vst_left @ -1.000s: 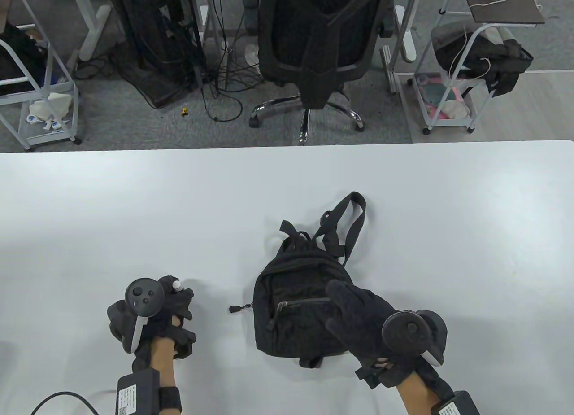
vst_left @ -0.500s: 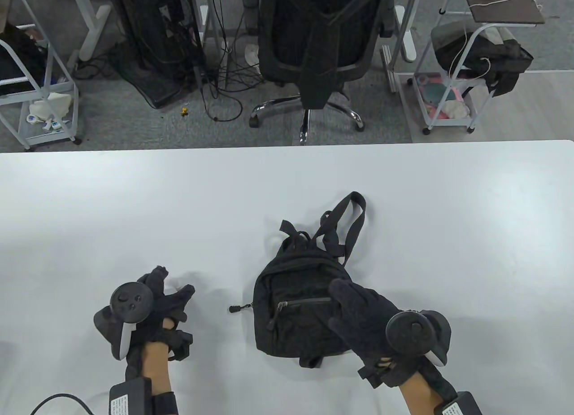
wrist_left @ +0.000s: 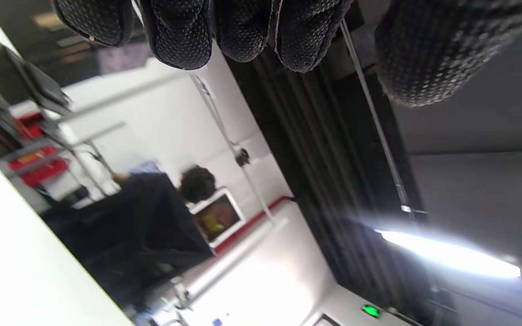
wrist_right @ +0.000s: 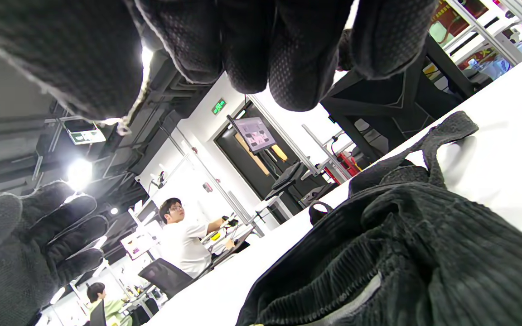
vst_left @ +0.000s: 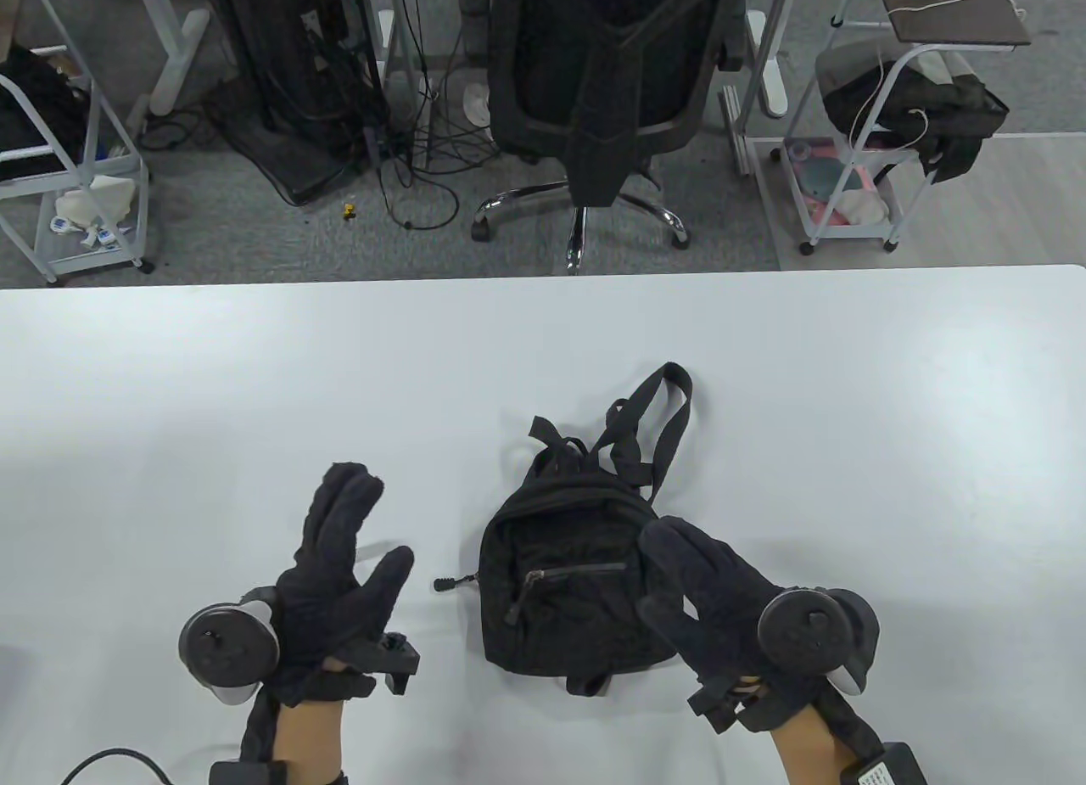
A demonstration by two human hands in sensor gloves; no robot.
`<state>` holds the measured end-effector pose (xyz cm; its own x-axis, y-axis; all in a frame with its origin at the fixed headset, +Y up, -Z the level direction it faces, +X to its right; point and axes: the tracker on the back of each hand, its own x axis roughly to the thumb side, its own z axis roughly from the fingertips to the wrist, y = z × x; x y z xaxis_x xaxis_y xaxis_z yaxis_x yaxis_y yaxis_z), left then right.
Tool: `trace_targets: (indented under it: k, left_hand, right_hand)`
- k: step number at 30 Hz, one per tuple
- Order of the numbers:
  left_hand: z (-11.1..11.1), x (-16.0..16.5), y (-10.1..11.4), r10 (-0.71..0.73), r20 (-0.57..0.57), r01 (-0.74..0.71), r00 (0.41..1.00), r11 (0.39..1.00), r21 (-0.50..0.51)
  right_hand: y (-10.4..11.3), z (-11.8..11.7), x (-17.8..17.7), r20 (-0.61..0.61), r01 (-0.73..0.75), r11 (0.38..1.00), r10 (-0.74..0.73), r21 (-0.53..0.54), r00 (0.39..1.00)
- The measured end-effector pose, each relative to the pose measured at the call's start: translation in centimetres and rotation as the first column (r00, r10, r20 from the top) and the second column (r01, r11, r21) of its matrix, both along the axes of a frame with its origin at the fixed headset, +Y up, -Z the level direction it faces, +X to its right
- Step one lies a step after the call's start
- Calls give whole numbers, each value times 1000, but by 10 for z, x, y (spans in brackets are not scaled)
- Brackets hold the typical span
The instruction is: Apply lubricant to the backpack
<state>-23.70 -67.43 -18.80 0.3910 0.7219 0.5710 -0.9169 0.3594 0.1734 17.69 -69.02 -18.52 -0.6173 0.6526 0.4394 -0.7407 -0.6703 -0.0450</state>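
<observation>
Table view: lubricant hidden or out of sight, a white tip seen at the left hand (vst_left: 339, 590) a second ago gone from view. Left hand now raised, fingers spread, holding nothing. Right hand (vst_left: 721, 607) likewise spread, lower right, overlapping the black backpack (vst_left: 560, 581) at lower centre on the white table (vst_left: 848, 395); contact unclear. Backpack zipped, contents unseen.

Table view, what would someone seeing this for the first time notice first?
Probably the small black backpack lying flat on the white table, its straps trailing toward the far edge and a zipper pull sticking out on its left. Next, the two black-gloved hands: the left hand raised open beside the bag, the right hand open over its right side. Behind the table stands a black office chair.
</observation>
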Motion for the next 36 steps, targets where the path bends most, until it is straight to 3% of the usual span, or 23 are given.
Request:
trace_targets:
  k: [5,11,18,21,28,36]
  left_hand:
    - [4,34,-1,-22,130,19,991,1000,21]
    - [3,55,-8,-75,174,77,982,997,-4]
    - [1,64,-13,-90,192,97,977,995,-28]
    - [1,66,-14,-99,196,107,975,994,-30]
    - [0,67,-14,-95,199,104,975,994,-37]
    - [-1,69,-16,-100,207,113,973,992,-49]
  right_hand:
    - [0,0,4,-8,17,1000,-17,-2,1000]
    - [-1,-1,2,-11,7,1000,-7,1,1000]
    - [-6,-19,-51,-120,-221,974,213,-52,970]
    - [-12,-28,-87,-175,-388,919,372,-66,912]
    - [-36,-41,-140,-245,-591,800,556,-105,795]
    - [-55,-49,-167,-274,-709,692,661,-139,699]
